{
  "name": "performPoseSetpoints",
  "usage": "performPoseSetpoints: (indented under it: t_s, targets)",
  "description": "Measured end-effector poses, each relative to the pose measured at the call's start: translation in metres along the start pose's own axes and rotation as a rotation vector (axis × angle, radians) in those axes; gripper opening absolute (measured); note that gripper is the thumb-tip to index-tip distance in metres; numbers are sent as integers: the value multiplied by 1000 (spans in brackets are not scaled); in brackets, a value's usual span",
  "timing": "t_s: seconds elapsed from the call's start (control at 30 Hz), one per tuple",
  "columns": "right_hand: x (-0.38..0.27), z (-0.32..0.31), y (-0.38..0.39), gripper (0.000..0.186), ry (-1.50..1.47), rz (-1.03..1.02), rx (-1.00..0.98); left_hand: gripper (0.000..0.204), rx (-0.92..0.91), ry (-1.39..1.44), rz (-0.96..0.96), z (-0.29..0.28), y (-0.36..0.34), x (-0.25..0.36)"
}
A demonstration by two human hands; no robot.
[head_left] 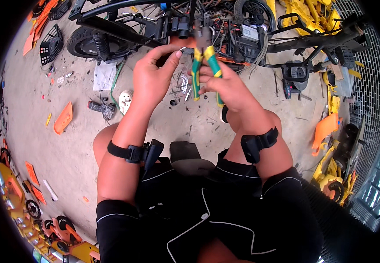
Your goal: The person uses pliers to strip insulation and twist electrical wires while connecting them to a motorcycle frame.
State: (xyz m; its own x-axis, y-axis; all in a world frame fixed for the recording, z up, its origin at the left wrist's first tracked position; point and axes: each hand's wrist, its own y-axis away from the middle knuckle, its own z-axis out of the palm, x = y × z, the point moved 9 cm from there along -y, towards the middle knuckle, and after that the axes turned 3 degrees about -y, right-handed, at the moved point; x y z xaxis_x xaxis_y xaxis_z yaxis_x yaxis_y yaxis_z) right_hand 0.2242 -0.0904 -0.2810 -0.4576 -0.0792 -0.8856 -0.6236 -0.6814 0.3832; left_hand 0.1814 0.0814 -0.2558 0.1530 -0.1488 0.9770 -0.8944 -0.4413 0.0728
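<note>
My left hand [154,74] is raised at upper centre, pinching a small, thin metal piece [182,49] between thumb and index finger. To its right my right hand [223,85] grips pliers [216,70] with green and yellow handles, jaws pointing up in front of the scooter frame. Behind both hands lies the stripped black scooter frame [181,26], with exposed cables [260,52] and a silver box [250,33]. The fine shape of the piece in my left fingers is too small to tell.
Cordless drills [106,109] [287,87] and small scattered parts lie on the concrete floor [67,149]. An orange panel [63,118] is left, yellow and orange body panels [323,131] right, more scooter parts [60,232] lower left. A mesh wall [360,87] bounds the right side.
</note>
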Motion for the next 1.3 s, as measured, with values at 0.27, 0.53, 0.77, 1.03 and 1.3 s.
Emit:
performPoseSetpoints:
  t_s: [0.27, 0.53, 0.77, 1.03, 1.3]
  targets:
    - [26, 29, 6, 59, -33, 56, -72, 17, 68, 88, -17, -4, 9, -16]
    - [38, 21, 9, 66, 201, 18, -55, 14, 74, 97, -34, 0, 17, -14]
    - [32, 17, 14, 70, 413, -11, -9, 14, 86, -81, 69, 3, 17, -9]
    - [33, 13, 11, 67, 532, -46, 47, 16, 84, -237, 82, 3, 16, 1]
    - [24, 10, 6, 62, 759, -150, 105, 19, 83, -338, 107, -3, 12, -2]
